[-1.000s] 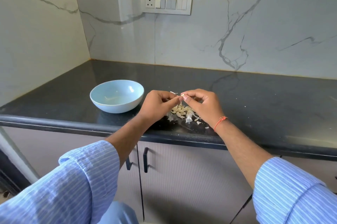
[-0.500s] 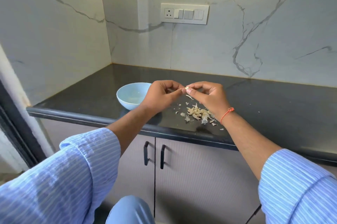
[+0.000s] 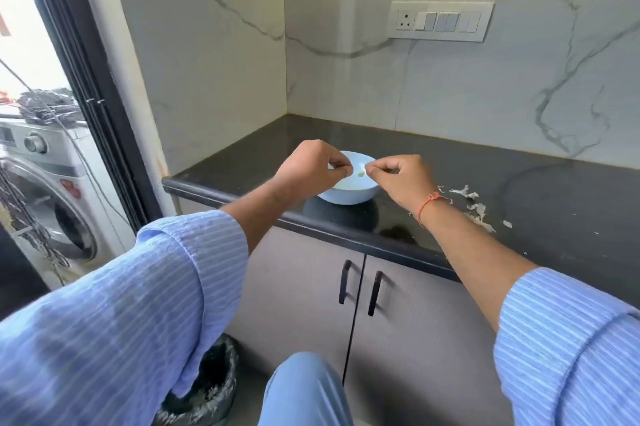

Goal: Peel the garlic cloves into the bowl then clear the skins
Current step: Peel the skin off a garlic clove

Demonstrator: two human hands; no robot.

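A light blue bowl (image 3: 349,197) stands near the left end of the black counter (image 3: 540,190). Both hands hover over it, a little apart. My left hand (image 3: 311,171) has its fingers curled and pinches a whitish scrap of garlic skin (image 3: 333,166). My right hand (image 3: 398,179), with an orange thread at the wrist, pinches a small pale garlic clove (image 3: 361,175) at its fingertips, above the bowl's inside. A scatter of loose garlic skins (image 3: 474,205) lies on the counter to the right of my right wrist. My hands hide part of the bowl.
A bin with a black liner (image 3: 204,387) stands on the floor below the counter's left end. A washing machine (image 3: 45,190) is beyond the doorway at left. Grey cabinet doors with black handles (image 3: 360,290) sit under the counter. A switch panel (image 3: 441,21) is on the marble wall.
Both hands moved left from above the skin pile to over the bowl and drew apart. My view swung left and down, bringing the doorway and bin into sight.
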